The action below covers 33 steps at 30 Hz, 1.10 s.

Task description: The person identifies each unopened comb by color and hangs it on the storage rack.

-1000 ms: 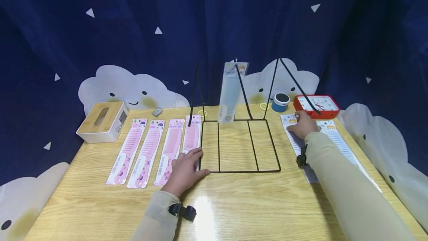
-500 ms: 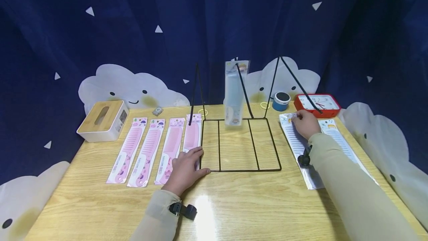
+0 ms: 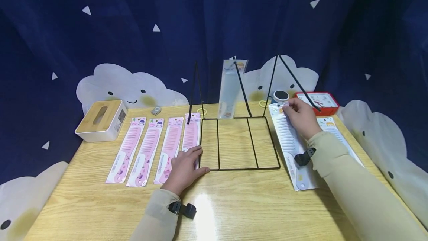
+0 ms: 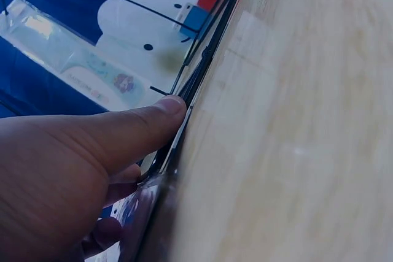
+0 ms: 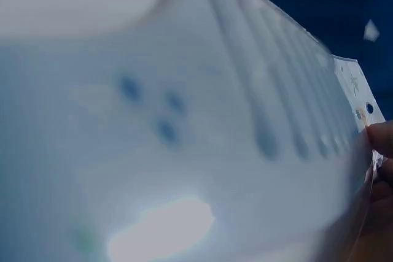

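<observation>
My right hand pinches the top of a packaged pale comb, its clear sleeve tilted up off the table; this comb fills the right wrist view at close range. A second pale packaged comb lies beside it, partly behind my arm. My left hand rests at the front left corner of a black wire rack, thumb straight along the front bar and fingertips at the left bar. On the rack's middle hook hangs a light-blue packaged comb. The outer hooks carry nothing.
Several pink packaged combs lie in a row left of the rack. Farther back stand a tissue box, a small grey clip device, a blue speaker and a red clock. Yellow rings lie behind the rack.
My right hand has lifted the pale comb's top end off the table and moved it slightly left, toward the rack. The hanging comb has swung. My left hand has stayed put.
</observation>
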{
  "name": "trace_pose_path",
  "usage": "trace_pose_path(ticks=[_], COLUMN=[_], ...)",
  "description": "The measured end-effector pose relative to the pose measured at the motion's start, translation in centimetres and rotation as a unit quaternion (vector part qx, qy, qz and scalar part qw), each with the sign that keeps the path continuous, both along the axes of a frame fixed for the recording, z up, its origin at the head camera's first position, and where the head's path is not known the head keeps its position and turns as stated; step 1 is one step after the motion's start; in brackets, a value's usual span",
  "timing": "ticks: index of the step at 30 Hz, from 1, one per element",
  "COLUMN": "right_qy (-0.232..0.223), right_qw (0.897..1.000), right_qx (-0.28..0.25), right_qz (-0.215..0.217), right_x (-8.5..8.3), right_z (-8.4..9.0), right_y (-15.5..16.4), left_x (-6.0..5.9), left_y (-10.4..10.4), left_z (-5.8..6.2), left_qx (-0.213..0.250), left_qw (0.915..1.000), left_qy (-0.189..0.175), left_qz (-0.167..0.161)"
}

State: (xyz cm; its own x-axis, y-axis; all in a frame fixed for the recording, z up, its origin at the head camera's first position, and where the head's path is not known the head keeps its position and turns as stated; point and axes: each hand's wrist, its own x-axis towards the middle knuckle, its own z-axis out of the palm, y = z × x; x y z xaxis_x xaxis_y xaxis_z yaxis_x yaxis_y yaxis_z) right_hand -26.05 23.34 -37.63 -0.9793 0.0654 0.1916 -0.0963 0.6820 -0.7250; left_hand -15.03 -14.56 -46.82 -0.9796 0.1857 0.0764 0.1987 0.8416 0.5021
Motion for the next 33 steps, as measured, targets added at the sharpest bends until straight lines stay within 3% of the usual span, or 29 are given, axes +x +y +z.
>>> trace_pose_path(ticks=[8, 13, 23, 29, 33], right_qy=[0.095, 0.120, 0.155, 0.178, 0.213], right_qw=[0.993, 0.986, 0.961, 0.942, 0.918], right_qx=[-0.039, -0.071, -0.148, -0.193, -0.234], right_qz=[0.062, 0.097, 0.175, 0.210, 0.240], right_x=[3.9, 6.0, 9.7, 11.7, 12.5], right_z=[3.0, 4.4, 6.0, 7.1, 7.7], right_y=[-3.7, -5.4, -7.9, -9.1, -9.8], left_x=[-0.1, -0.1, 0.0, 0.0, -0.1], left_y=[0.0, 0.0, 0.1, 0.1, 0.0], left_z=[0.0, 0.0, 0.2, 0.1, 0.0], left_qx=[-0.002, -0.002, 0.001, 0.000, -0.003], left_qw=[1.0000, 1.0000, 1.0000, 1.0000, 1.0000], left_qy=[0.002, 0.000, -0.003, 0.000, 0.003], left_qz=[0.001, 0.002, 0.003, 0.002, 0.000])
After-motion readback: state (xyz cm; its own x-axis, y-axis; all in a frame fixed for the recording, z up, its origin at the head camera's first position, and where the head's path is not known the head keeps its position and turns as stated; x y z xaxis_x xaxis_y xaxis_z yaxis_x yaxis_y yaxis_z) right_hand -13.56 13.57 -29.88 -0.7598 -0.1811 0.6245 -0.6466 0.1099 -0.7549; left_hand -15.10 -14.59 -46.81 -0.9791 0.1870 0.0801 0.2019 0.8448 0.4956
